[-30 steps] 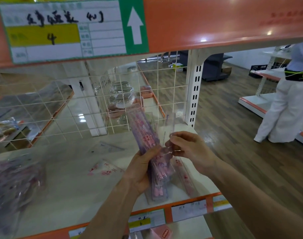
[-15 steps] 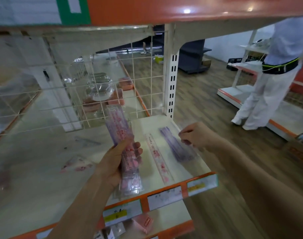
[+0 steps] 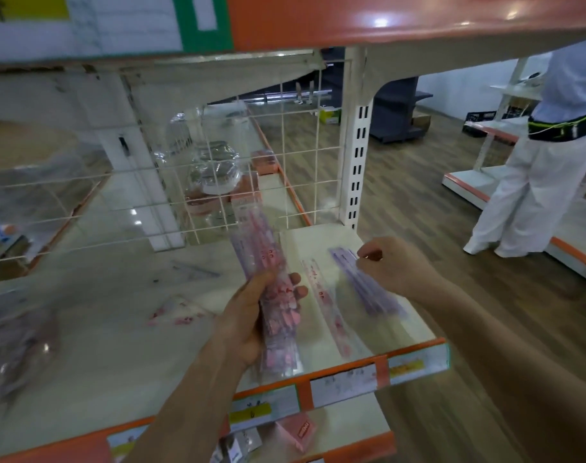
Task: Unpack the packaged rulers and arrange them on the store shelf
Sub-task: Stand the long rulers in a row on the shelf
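Note:
My left hand (image 3: 251, 315) grips a clear plastic pack of pink rulers (image 3: 268, 272), held upright and tilted over the white shelf (image 3: 118, 345). A single pink ruler (image 3: 325, 309) lies flat on the shelf just right of the pack. Further right lies a purple ruler (image 3: 368, 285). My right hand (image 3: 391, 265) has curled fingers pinching the far end of that purple ruler near the shelf's right edge.
A white wire grid (image 3: 285, 162) backs the shelf, with a slotted upright post (image 3: 355, 155) at its right. Empty plastic wrappers (image 3: 178, 312) lie mid-shelf and a crumpled bag (image 3: 14, 335) at the left. A person in white (image 3: 535, 182) stands on the wood floor.
My right hand left the pack and carried a purple ruler down onto the shelf's right side. The view shifted left to right and downward. My left hand still holds the pack.

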Demonstrator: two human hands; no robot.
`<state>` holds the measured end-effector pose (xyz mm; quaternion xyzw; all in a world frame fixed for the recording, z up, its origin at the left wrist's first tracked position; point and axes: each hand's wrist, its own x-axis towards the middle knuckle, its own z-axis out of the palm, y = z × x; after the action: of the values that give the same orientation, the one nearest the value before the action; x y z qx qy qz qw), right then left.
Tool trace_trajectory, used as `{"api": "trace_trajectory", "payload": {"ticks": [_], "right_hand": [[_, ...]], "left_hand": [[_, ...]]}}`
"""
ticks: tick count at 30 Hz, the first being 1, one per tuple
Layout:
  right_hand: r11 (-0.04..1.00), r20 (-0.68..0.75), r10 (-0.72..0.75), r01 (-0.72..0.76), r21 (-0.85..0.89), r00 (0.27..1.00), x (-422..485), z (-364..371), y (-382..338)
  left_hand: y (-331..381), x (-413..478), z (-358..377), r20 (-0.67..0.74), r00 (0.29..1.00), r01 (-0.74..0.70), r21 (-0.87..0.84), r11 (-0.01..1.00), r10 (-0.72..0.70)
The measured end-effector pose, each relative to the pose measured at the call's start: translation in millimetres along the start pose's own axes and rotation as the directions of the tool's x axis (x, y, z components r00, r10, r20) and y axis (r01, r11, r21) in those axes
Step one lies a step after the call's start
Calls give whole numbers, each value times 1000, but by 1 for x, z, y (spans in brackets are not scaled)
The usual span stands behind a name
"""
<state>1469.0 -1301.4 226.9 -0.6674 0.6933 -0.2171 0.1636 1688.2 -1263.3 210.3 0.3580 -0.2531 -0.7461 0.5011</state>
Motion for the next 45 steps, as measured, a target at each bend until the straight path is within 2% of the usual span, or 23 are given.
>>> {"api": "trace_trajectory", "payload": {"ticks": [3,5,9,14,20,23,30,32,33,36,38,41,45], "right_hand": [[955,-26,-149,151,255,988,-13,6,-33],[915,40,-167,140,379,985,-23,10,-53],[894,110,-176,112,434,978,-28,19,-78],[809,146,-147,34,586,978,-29,23,-88],[628,171,-36,-111,770,985,-33,29,-77],[561,166,-30,-121,819,986,-36,29,-69],[525,52,-21,-33,850,998,-48,40,-58],[565,26,26,-37,824,999,-49,33,-52],[617,35,53,-61,784,998,-48,27,-48],[834,119,105,-153,531,987,-44,7,-37],[922,117,113,-148,358,987,-43,6,-32],[963,116,129,-152,223,985,-43,14,-29],[969,148,154,-179,172,977,-44,25,-30]], "left_hand": [[1,-4,1,1,1000,6,-17,1000,-6],[1,-5,0,-2,1000,-6,-37,999,6],[0,-5,-2,-5,998,-61,-40,997,61],[0,-5,-3,3,995,-97,-27,995,97],[0,-5,-5,15,997,-70,-28,997,70],[-2,-3,-5,9,998,-70,-15,997,70],[-3,0,-9,-16,1000,-21,31,999,22],[-3,0,-9,-2,1000,-19,22,1000,20],[-3,1,-9,10,1000,-21,19,1000,21],[-3,2,-11,39,999,-18,11,1000,18],[-4,2,-11,52,999,-13,0,1000,13],[-4,3,-12,51,999,1,-31,1000,1],[-4,3,-11,62,998,6,-40,999,-4]]}}
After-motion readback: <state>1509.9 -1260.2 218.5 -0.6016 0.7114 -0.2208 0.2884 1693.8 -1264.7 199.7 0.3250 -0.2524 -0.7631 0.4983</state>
